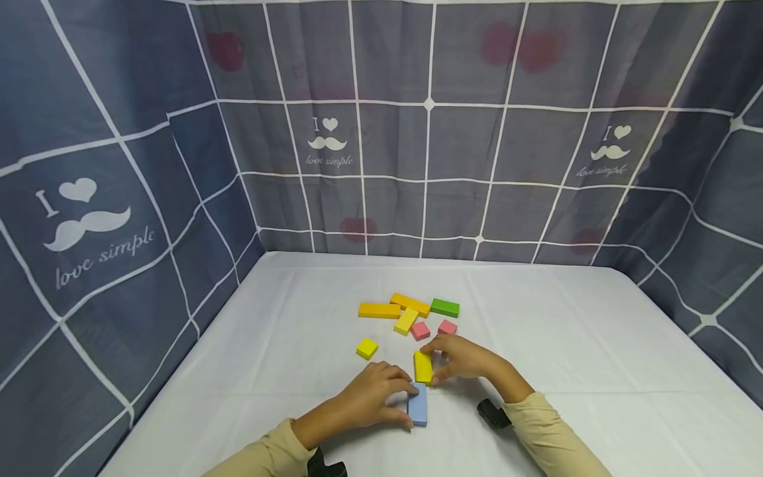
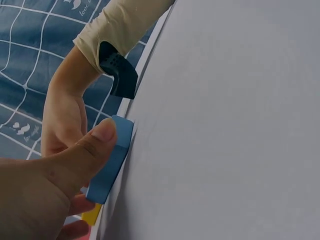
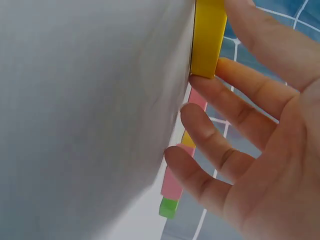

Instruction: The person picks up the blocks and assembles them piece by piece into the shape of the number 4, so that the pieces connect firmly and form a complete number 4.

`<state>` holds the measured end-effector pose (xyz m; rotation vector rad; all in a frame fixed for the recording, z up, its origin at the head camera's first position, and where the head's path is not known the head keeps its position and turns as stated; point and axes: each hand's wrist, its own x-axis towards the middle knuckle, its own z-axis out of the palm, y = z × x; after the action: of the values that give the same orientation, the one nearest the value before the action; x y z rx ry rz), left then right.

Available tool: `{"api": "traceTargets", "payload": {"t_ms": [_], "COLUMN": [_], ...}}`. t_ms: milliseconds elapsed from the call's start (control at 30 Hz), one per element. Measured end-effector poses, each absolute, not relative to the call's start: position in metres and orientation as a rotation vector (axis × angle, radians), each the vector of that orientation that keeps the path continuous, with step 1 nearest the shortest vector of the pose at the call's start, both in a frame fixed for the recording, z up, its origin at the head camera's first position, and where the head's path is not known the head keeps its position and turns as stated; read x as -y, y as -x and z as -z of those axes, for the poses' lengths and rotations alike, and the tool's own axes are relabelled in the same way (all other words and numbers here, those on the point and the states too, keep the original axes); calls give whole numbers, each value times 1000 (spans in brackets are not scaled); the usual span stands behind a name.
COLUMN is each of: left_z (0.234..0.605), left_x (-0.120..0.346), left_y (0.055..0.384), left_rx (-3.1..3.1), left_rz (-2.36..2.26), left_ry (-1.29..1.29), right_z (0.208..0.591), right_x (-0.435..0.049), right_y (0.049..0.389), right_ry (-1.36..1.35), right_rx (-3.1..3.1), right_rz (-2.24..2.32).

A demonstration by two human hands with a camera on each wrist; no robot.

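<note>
On the white table, a blue block (image 1: pixel 418 405) lies lengthwise toward the person, its far end up against a longer yellow block (image 1: pixel 422 367). My left hand (image 1: pixel 381 395) holds the blue block by its ends, thumb near, forefinger far. In the left wrist view the thumb (image 2: pixel 100 135) lies against the blue block (image 2: pixel 111 165). The yellow block is pinched by my right hand (image 1: pixel 467 358), forefinger at its far end and thumb at its near end. The right wrist view shows fingertips at one end of that yellow block (image 3: pixel 208 40), the other fingers spread loosely.
A small yellow block (image 1: pixel 367 348) lies left of the hands. Farther back are two orange blocks (image 1: pixel 379 310), a tilted yellow block (image 1: pixel 406 321), a green block (image 1: pixel 445 307) and two pink blocks (image 1: pixel 420 330). Patterned curtains (image 1: pixel 393 146) stand behind and beside the table.
</note>
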<state>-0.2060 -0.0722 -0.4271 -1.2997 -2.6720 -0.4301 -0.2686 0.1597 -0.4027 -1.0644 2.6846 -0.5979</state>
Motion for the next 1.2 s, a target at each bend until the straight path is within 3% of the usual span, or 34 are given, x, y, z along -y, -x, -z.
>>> {"api": "traceTargets", "payload": {"t_ms": [1000, 1200], "left_z": [422, 420], "left_x": [69, 68], "left_y": [202, 199], "left_rx": [2614, 2736], "left_rz": [324, 335], "left_ry": [1349, 1243], "right_z": [402, 401], "right_x": [-147, -146], "right_y": [263, 261], "right_ry": [1110, 1091], "right_rx": [-2666, -2665], "right_rz": [544, 550]}}
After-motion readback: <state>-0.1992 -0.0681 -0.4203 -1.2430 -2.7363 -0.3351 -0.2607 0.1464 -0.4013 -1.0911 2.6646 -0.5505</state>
